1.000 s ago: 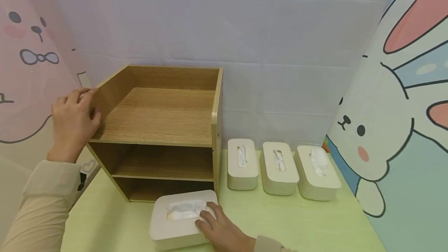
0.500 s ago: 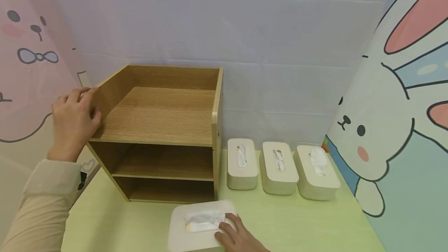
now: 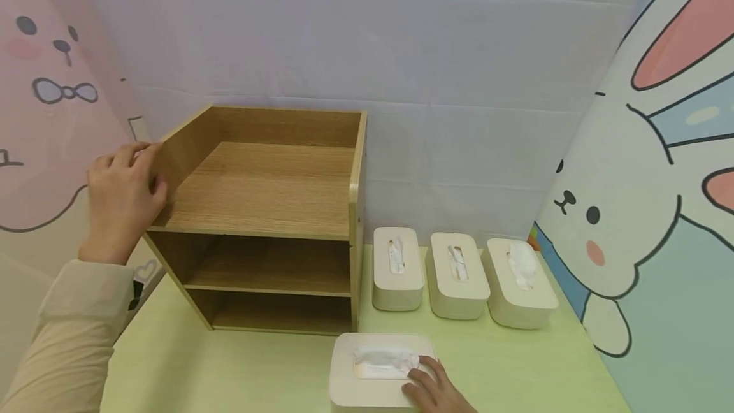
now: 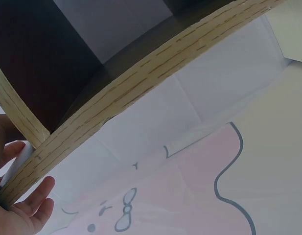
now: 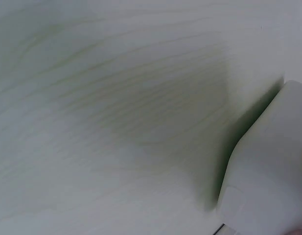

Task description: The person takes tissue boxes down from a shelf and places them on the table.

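Note:
A wooden desk shelf (image 3: 269, 190) with an upper tray and two lower compartments stands at centre-left in the head view. My left hand (image 3: 123, 199) grips the upper edge of its left side panel. In the left wrist view, fingers show on both sides of the wooden panel (image 4: 155, 71). Before the shelf's right front corner lies a white tissue box (image 3: 367, 392), a tissue showing in its slot. My right hand (image 3: 436, 389) holds that box at its right end, fingers bent over the top; the thumb is hidden. The right wrist view shows the box's side (image 5: 268, 161).
Right of the shelf stand three more tissue boxes in a row: a left one (image 3: 397, 279), a middle one (image 3: 459, 292) and a right one (image 3: 520, 298). They rest on a pale green table (image 3: 527, 368). Cartoon-printed cloth (image 3: 619, 228) and a plain backdrop (image 3: 487, 81) surround it.
My right hand has moved the tissue box to the right and slightly nearer me, from before the lower compartment to the shelf's right front corner. The left hand stays on the panel.

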`<state>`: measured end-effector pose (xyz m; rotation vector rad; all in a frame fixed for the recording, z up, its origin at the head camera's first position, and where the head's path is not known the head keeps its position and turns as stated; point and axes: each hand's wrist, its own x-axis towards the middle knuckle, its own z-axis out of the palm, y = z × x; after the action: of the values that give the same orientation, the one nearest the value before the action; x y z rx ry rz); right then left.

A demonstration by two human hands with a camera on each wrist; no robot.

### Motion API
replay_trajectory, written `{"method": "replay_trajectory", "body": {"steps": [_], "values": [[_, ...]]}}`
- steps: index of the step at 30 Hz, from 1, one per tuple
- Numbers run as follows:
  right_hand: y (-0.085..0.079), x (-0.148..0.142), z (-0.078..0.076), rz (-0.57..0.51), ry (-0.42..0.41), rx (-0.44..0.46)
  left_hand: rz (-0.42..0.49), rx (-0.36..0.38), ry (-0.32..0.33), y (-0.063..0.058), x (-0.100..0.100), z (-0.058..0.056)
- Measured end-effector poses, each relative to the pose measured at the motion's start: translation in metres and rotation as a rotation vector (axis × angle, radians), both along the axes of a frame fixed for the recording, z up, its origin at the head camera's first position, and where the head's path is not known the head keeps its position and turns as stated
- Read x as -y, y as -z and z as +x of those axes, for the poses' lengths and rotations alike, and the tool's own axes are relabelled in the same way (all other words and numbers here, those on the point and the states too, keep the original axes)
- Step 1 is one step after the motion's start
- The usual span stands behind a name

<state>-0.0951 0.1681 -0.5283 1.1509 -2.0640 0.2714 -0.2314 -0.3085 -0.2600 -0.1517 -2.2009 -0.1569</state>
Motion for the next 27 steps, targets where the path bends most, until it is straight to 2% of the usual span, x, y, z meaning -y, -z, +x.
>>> {"method": "replay_trajectory", "body": {"steps": [3, 9, 13, 17, 24, 27], "values": [[0.000, -0.011, 0.001, -0.010, 0.021, -0.005, -0.006, -0.007, 0.007, 0.000, -0.001, -0.001], [0.003, -0.027, -0.006, -0.030, -0.013, -0.079, -0.006, -0.005, 0.009, -0.001, -0.001, -0.001], [0.004, -0.036, -0.012, -0.030, -0.021, -0.085, -0.005, -0.002, 0.008, -0.001, -0.001, 0.000], [0.003, -0.046, -0.014, -0.010, 0.010, -0.036, -0.004, -0.001, 0.012, -0.001, -0.001, 0.001], [0.001, -0.059, -0.016, -0.007, 0.017, 0.117, 0.002, -0.012, 0.018, -0.001, 0.000, 0.002], [-0.001, -0.063, -0.017, -0.009, 0.049, 0.140, 0.002, -0.015, 0.019, -0.002, -0.001, 0.003]]}}
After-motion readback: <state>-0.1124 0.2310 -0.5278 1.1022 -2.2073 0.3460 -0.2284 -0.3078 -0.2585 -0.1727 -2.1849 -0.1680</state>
